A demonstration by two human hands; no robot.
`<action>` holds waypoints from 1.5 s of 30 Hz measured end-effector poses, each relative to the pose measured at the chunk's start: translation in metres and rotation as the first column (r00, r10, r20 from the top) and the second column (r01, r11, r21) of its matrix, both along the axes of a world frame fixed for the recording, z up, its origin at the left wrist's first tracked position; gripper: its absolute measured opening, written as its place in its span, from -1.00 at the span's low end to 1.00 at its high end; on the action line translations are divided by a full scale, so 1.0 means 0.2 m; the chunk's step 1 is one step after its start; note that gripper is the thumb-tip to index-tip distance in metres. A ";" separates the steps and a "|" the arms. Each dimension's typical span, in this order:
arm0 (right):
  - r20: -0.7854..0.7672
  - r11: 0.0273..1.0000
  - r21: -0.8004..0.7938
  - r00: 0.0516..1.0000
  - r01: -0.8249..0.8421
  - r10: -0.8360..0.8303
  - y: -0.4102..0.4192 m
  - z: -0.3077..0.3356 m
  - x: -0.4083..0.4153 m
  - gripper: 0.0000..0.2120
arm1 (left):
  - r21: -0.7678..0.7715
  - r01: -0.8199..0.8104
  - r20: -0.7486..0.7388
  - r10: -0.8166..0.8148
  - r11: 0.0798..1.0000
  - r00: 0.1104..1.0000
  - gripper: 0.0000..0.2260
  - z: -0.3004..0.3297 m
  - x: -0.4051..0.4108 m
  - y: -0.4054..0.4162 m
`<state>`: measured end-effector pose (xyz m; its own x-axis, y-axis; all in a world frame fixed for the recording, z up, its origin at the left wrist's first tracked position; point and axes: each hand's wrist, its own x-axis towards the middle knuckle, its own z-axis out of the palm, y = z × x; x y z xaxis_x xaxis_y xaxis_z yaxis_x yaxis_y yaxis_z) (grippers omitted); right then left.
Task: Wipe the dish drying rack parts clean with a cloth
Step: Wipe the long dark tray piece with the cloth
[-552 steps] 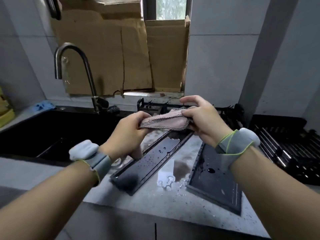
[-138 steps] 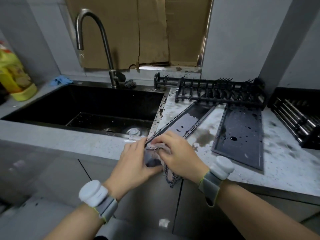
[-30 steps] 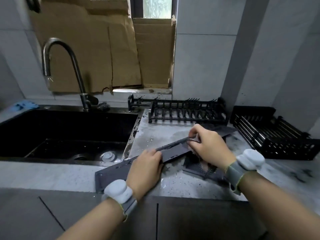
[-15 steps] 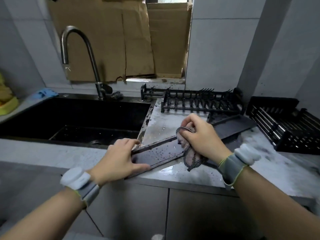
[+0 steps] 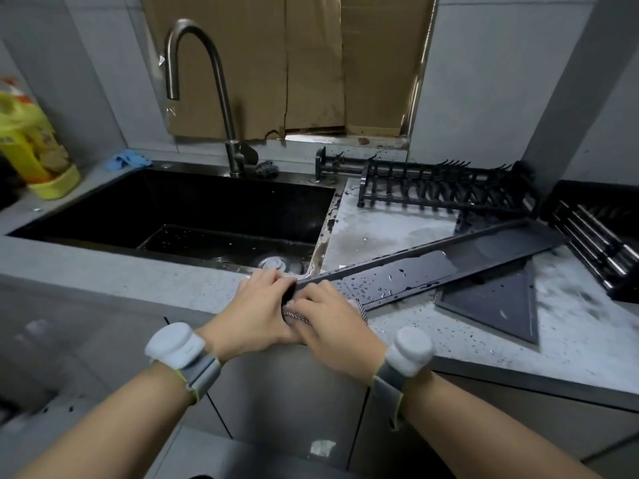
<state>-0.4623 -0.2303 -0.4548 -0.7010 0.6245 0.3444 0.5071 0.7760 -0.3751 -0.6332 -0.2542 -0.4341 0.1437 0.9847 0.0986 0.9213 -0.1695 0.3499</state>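
Head view: my left hand [image 5: 257, 305] grips the long tray's [image 5: 449, 264] near end to steady it on the counter [image 5: 397, 229], while my right hand [image 5: 328, 316] presses the cloth [image 5: 294, 314] there, wiping.

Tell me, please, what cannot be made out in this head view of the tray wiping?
- Cloth: mostly hidden between the left hand and right hand.
- Long tray: near end covered by both hands.
- Flat tray: partly under the long tray.
- Yellow bottle: cut off by the left edge.
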 end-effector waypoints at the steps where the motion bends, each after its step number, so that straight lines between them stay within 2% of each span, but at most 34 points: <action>1: 0.003 0.999 0.041 1.000 -0.018 0.018 0.00 -0.01 0.03 -0.72 | 0.012 0.009 -0.003 -0.009 1.000 1.000 -0.22 0.00 0.00 0.00; 3: 0.042 0.991 0.117 0.997 -0.071 0.067 0.02 0.00 0.08 -0.80 | 0.016 0.017 -0.004 -0.017 1.000 1.000 -0.23 0.00 -0.01 0.01; 5: 0.107 0.980 0.170 0.990 -0.104 0.087 0.06 0.01 0.16 -0.78 | 0.003 0.030 -0.039 -0.030 1.000 0.999 -0.17 0.02 -0.01 0.02; 8: 0.151 0.987 0.140 0.987 -0.081 0.060 0.12 0.02 0.28 -0.74 | -0.022 0.019 -0.060 -0.021 1.000 0.998 -0.10 0.03 -0.02 0.02; 10: 0.097 0.997 0.074 0.995 -0.007 0.000 0.14 0.05 0.31 -0.80 | -0.019 0.023 -0.057 -0.024 1.000 0.998 -0.11 0.04 -0.01 0.03; 12: -0.043 0.998 0.000 0.997 0.059 -0.059 0.11 0.09 0.24 -0.85 | -0.024 0.032 -0.069 -0.034 0.999 0.997 -0.07 0.04 -0.02 0.03; 14: -0.157 0.998 -0.041 0.987 0.038 -0.044 0.06 0.10 0.12 -0.80 | -0.035 0.051 -0.067 -0.053 0.998 0.996 -0.07 0.03 -0.03 0.04; 17: -0.073 0.996 -0.071 0.996 -0.051 0.045 -0.01 0.01 0.02 -0.79 | -0.068 0.106 -0.084 -0.111 0.992 0.990 -0.07 0.05 -0.05 0.04; 21: -0.078 0.994 -0.102 0.996 -0.051 0.043 0.04 -0.03 0.05 -0.85 | -0.152 0.174 -0.104 -0.191 0.973 0.976 -0.07 0.09 -0.10 0.04; 23: -0.079 0.995 -0.065 0.994 -0.075 0.070 0.03 -0.03 0.05 -0.86 | -0.140 0.179 -0.132 -0.198 0.974 0.971 -0.05 0.08 -0.11 0.05; 25: -0.071 0.992 -0.055 0.991 -0.116 0.112 0.03 -0.02 0.06 -0.88 | -0.098 0.172 -0.174 -0.187 0.980 0.967 -0.11 0.07 -0.10 0.05; 28: -0.075 0.976 -0.124 0.983 -0.178 0.170 0.06 0.02 0.09 -0.89 | -0.044 0.181 -0.241 -0.186 0.982 0.952 -0.16 0.04 -0.08 0.06; 31: -0.028 0.980 -0.131 0.988 -0.152 0.150 0.08 0.05 0.06 -0.91 | -0.047 0.181 -0.218 -0.187 0.982 0.958 -0.11 0.02 -0.09 0.05; 35: -0.017 0.995 0.093 0.999 0.033 -0.031 0.04 -0.02 0.05 -0.85 | -0.055 0.163 -0.202 -0.171 0.985 0.964 -0.01 0.02 -0.08 0.02; 37: 0.013 0.993 0.122 1.000 -0.005 0.003 0.03 -0.03 0.09 -0.84 | -0.066 0.141 -0.190 -0.151 0.988 0.970 0.06 0.02 -0.07 0.01; 41: 0.120 0.982 0.064 0.979 -0.175 0.166 0.07 0.03 0.17 -0.82 | -0.066 0.133 -0.175 -0.143 0.989 0.974 0.06 0.04 -0.06 0.01; 45: 0.232 0.985 0.048 0.961 -0.167 0.152 0.13 0.11 0.15 -0.84 | -0.040 0.108 -0.105 -0.112 0.993 0.988 0.05 0.02 -0.04 0.00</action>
